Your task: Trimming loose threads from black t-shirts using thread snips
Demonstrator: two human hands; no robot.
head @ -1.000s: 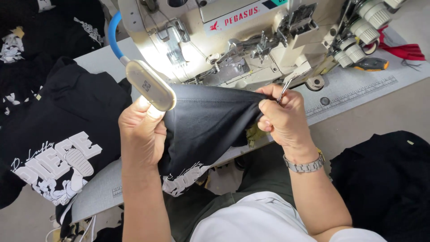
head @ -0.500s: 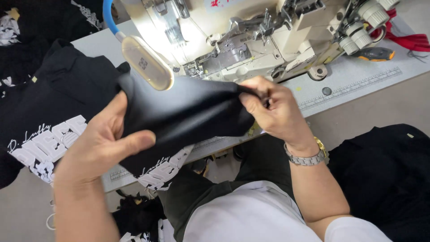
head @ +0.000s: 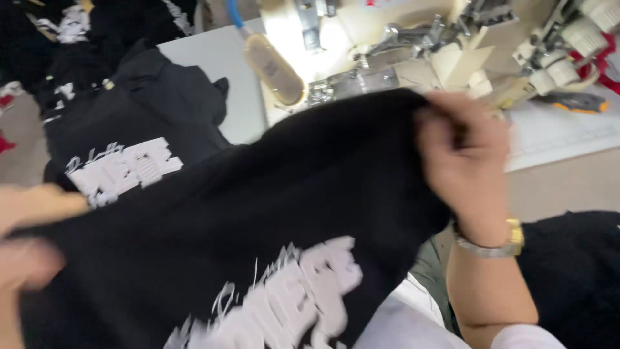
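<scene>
A black garment [head: 271,213] with a white print near its lower edge is stretched wide across the view between my two hands. My right hand [head: 462,165], with a metal watch on the wrist, grips its upper right edge just in front of the cream sewing machine [head: 413,45]. My left hand [head: 29,239] holds the garment's left edge at the far left and is blurred by motion. The machine's needle area lies just above the cloth's top edge.
A pile of black printed garments [head: 123,123] lies on the white table [head: 219,64] at the left. More black cloth [head: 575,278] sits at the lower right. An orange-handled tool [head: 575,101] and red cloth [head: 604,61] lie beside the machine at the right.
My left hand has swung out to the far left, pulling the garment away from the machine and spreading it wide. The white print now shows. My right hand keeps its grip.
</scene>
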